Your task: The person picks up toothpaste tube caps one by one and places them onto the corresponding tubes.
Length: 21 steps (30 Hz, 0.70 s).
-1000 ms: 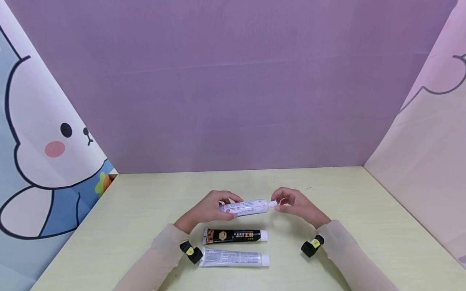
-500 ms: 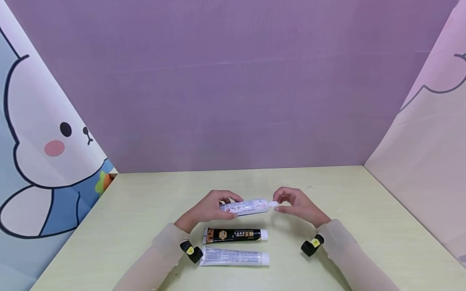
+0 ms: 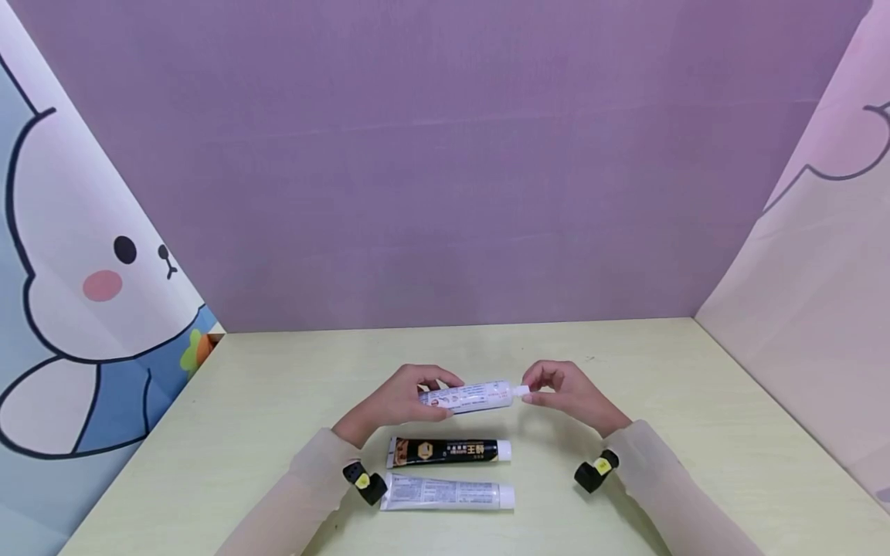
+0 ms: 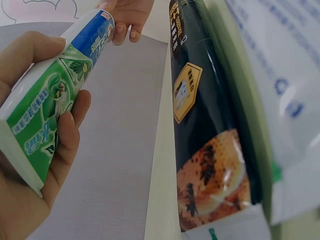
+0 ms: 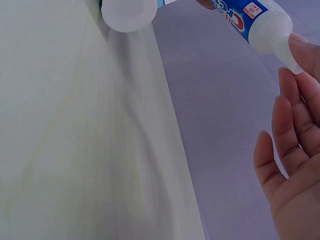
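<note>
My left hand [image 3: 398, 398] grips a toothpaste tube [image 3: 476, 396] by its flat end, holding it above the table with the nozzle to the right. In the left wrist view its printed front is green, blue and white. At the other end my right hand [image 3: 568, 395] pinches the small white cap [image 5: 285, 54] between thumb and fingertips; the remaining fingers are loosely bent in the right wrist view. A black toothpaste tube [image 3: 448, 450] with gold print lies on the table below, and a white toothpaste tube [image 3: 441, 492] lies nearer the front, both with white caps to the right.
The pale wooden table [image 3: 278, 386] ends at a purple back panel [image 3: 445, 193]. A cartoon-printed panel [image 3: 69, 309] borders the left side and a pale pink-and-white panel [image 3: 813, 309] the right. Each wrist carries a black camera strap.
Hardly anything differs. My right hand shifts very slightly at the cap, while the left hand, the held tube and the two lying tubes stay in place.
</note>
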Available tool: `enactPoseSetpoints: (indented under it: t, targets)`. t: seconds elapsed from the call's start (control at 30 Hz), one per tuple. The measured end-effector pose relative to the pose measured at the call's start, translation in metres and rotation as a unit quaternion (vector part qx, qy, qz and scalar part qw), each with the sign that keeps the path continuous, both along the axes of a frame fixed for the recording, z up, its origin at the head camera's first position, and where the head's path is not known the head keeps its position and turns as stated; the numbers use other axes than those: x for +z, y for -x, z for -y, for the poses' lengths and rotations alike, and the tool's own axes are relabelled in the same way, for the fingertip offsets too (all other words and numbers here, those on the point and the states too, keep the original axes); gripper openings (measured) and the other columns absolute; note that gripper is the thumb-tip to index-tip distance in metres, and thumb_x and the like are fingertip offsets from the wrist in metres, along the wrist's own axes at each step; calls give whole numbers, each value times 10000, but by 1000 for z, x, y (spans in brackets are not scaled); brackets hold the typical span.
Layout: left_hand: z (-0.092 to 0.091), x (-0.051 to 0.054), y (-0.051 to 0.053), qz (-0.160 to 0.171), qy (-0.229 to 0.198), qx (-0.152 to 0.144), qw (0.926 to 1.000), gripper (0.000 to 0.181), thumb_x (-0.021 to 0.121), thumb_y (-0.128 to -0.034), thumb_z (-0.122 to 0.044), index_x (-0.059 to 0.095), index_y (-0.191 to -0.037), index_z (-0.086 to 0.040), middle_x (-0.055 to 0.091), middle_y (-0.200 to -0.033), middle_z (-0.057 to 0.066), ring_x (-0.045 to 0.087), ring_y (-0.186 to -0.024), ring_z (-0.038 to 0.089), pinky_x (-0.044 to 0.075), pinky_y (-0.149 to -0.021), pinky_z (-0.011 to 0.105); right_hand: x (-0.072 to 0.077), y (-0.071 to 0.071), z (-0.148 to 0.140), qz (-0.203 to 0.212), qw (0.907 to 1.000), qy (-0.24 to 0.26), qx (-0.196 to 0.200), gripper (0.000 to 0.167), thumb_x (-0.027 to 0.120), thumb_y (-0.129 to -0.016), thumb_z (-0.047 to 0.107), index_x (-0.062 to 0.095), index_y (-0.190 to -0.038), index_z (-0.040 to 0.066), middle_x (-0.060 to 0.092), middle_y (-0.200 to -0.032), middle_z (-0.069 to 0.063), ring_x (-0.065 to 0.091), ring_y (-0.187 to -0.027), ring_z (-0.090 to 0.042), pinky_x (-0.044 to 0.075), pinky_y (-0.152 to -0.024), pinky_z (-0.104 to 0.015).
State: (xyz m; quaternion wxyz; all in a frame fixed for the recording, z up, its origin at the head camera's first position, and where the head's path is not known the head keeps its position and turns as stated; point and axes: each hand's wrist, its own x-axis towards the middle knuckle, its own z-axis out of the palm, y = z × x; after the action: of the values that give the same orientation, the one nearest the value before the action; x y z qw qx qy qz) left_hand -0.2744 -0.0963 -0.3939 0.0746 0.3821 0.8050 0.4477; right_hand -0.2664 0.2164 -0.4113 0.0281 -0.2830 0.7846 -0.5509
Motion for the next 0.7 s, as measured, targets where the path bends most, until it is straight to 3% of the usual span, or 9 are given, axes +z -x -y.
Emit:
enactPoseSetpoints:
  t: [0.27,0.5,0.7]
  targets:
    - [0,0,0,-22,-9,-25,10000,380,743,-768,-136,675,-1142,-144,657,-1044,-17,563,-833,145,482,-660,248,1,-1,1,288,9996,-46,51,122,660,-870,101,636,-883,-18,639,-866,-105,548,-750,-103,479,-683,-252]
    - [-1,0,-1,49,-3,-12,10000,380,743,-771,-146,673,-1144,-159,653,-1034,-24,561,-833,152,481,-660,248,1,0,2,404,9991,-79,135,156,623,-905,141,645,-852,-4,652,-879,-187,603,-789,-212,500,-766,-304]
    - [-1,1,-2,54,23,-17,10000,379,740,-776,-148,670,-1148,-160,647,-1043,-25,555,-841,158,482,-663,246,1,-1,3,445,9988,-193,66,232,584,-931,149,641,-823,-49,658,-901,-233,624,-777,-130,478,-814,-329]
